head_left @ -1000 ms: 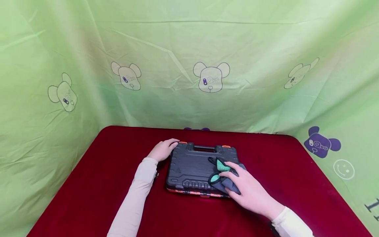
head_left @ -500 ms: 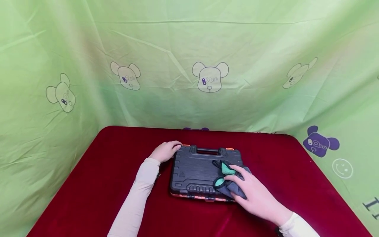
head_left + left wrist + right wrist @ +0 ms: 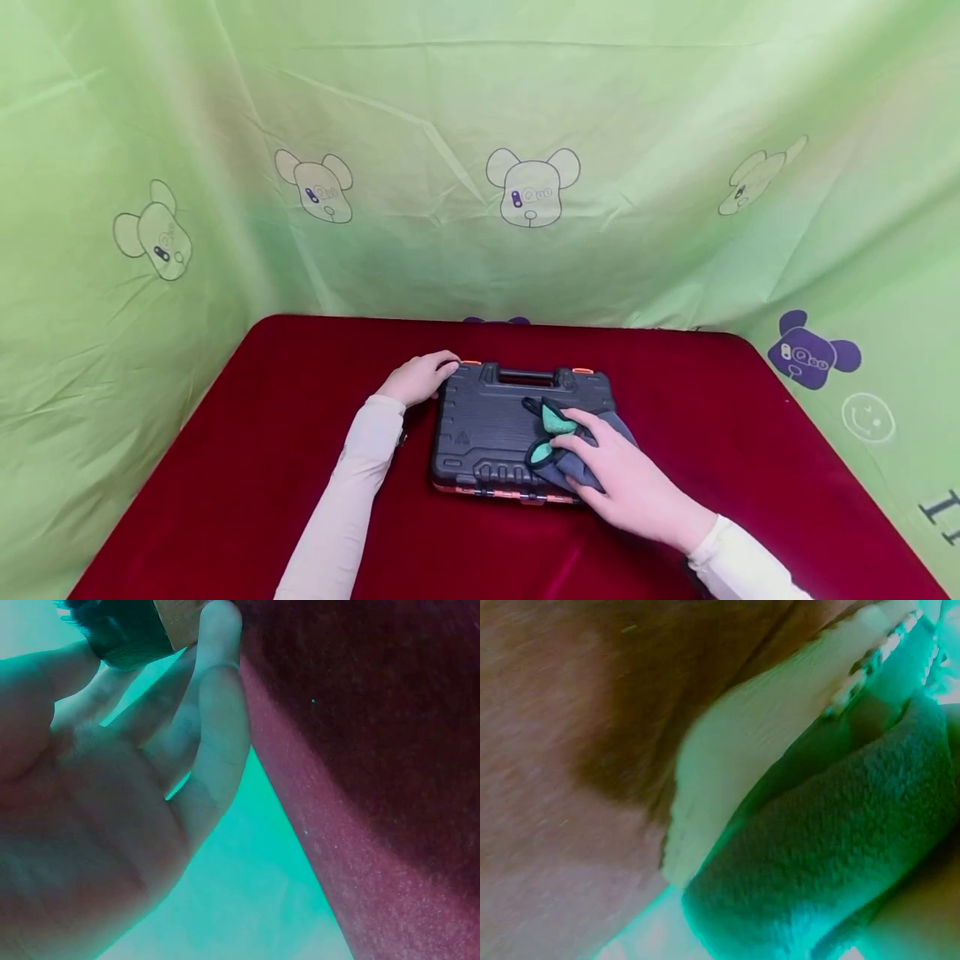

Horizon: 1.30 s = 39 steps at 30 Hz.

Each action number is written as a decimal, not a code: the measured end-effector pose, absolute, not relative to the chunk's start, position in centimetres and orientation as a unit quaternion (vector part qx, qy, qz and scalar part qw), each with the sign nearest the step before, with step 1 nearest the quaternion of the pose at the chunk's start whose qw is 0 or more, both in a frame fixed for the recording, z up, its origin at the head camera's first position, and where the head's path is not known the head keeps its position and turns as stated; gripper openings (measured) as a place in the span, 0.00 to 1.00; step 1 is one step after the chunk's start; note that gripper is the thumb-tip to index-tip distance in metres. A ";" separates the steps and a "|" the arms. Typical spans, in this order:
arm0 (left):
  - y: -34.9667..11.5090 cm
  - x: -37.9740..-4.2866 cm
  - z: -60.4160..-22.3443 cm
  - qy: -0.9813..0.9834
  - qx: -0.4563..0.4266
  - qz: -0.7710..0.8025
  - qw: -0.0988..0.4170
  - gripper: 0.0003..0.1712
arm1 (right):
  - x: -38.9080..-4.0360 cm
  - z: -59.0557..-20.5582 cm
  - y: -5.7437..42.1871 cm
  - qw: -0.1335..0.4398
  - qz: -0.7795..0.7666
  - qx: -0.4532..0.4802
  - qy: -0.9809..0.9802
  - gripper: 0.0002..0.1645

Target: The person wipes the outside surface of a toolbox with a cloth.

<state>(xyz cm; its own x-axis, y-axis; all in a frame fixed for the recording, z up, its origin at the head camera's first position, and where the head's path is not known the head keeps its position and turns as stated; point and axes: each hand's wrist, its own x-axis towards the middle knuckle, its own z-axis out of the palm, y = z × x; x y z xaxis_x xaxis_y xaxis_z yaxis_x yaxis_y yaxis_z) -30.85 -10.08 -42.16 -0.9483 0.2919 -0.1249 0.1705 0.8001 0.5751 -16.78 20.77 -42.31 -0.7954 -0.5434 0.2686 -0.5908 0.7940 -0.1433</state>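
green curtain [image 3: 420,100] behind red table [image 3: 315,367] | left hand [image 3: 417,377] pinches black case [image 3: 487,421] | right hand [image 3: 633,483] grips grey cloth [image 3: 577,468] partly covering it

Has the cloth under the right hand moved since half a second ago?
Yes. In the head view, the cloth has shifted slightly left, judged against the middle bear print on the curtain.
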 end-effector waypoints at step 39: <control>-10.5 -31.0 -42.6 0.935 0.111 0.315 0.119 0.21 | -21.1 -40.6 10.3 0.007 0.090 0.488 -0.868 0.21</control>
<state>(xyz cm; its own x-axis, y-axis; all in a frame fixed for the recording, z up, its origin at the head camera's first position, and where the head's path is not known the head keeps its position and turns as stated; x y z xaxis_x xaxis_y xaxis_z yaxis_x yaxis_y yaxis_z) -31.00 -10.51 -42.64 -0.9470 0.2827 -0.1526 0.1327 0.7768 0.6156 -21.05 10.35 -40.64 -0.5228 -0.8466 0.0998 -0.8490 0.5065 -0.1506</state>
